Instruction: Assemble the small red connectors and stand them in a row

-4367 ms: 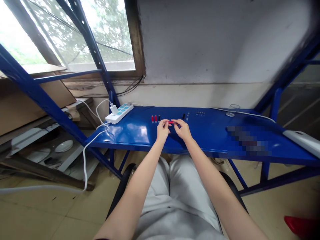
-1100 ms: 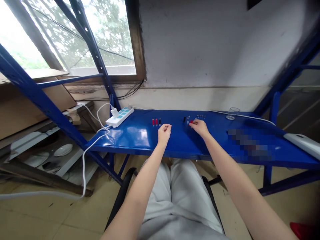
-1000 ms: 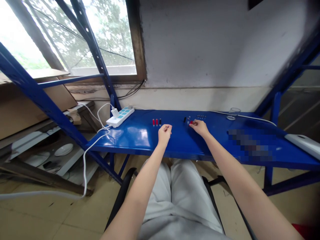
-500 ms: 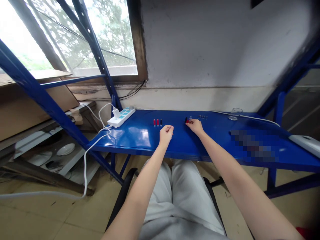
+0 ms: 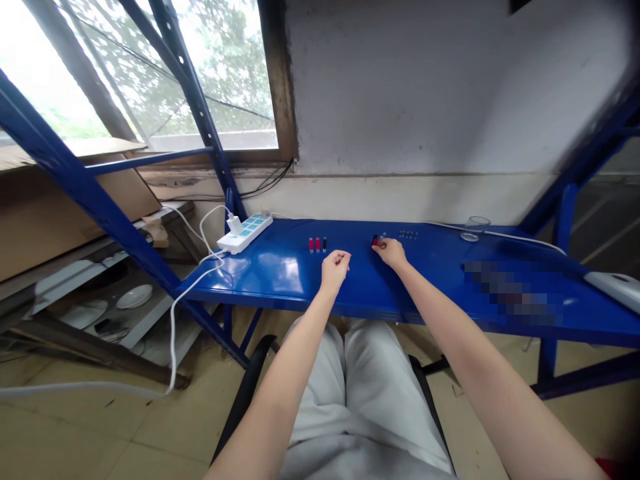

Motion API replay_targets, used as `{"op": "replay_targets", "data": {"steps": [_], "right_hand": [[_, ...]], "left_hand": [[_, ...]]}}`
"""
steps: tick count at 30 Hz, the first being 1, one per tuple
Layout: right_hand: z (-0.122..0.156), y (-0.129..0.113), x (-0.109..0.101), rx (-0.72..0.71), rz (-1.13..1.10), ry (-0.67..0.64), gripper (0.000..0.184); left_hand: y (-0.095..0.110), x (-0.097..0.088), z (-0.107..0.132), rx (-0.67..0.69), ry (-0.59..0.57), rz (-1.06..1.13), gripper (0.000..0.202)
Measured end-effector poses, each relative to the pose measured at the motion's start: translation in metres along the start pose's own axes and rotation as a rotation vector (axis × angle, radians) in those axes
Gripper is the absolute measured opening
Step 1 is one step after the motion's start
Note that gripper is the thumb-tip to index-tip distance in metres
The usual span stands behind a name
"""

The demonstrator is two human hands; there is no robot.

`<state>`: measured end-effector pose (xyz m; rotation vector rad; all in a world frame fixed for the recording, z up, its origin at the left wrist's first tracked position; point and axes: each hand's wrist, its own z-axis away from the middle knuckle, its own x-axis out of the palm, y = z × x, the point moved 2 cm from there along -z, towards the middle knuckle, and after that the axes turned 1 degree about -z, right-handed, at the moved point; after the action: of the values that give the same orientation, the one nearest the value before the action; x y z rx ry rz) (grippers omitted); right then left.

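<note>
My right hand reaches over the blue table, its thumb and fingers closed on a small red-and-black piece. Just behind those fingertips is a tiny clear or silvery bit, too small to name. To the left, my left hand hovers near the table with its fingers curled together; whether anything is inside them is hidden. Beyond it stand two small red tubes and one black tube in a row, with pale ends. Several tiny metallic pieces form another row right of my right hand.
On the blue table, a white power strip with a plug and cable lies at the left. A clear glass container is at the back right. A blurred dark object and a white device lie further right.
The view has shifted slightly. Both hands keep nearly the same place over the table; more red shows on the piece in my right fingers. The rows of small pieces look unchanged.
</note>
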<state>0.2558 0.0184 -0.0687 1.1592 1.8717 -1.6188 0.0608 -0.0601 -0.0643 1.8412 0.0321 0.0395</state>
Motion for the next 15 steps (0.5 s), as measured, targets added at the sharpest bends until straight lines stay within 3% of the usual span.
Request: {"op": "replay_targets", "data": {"steps": [6, 15], "right_hand": [[-0.007, 0.009, -0.013, 0.088, -0.063, -0.139, 0.011], [0.001, 0.018, -0.017, 0.080, 0.005, -0.092, 0.019]], "left_hand": [[-0.001, 0.000, 0.000, -0.013, -0.007, -0.008, 0.016], [-0.004, 0.001, -0.002, -0.013, -0.017, 0.000, 0.017]]}}
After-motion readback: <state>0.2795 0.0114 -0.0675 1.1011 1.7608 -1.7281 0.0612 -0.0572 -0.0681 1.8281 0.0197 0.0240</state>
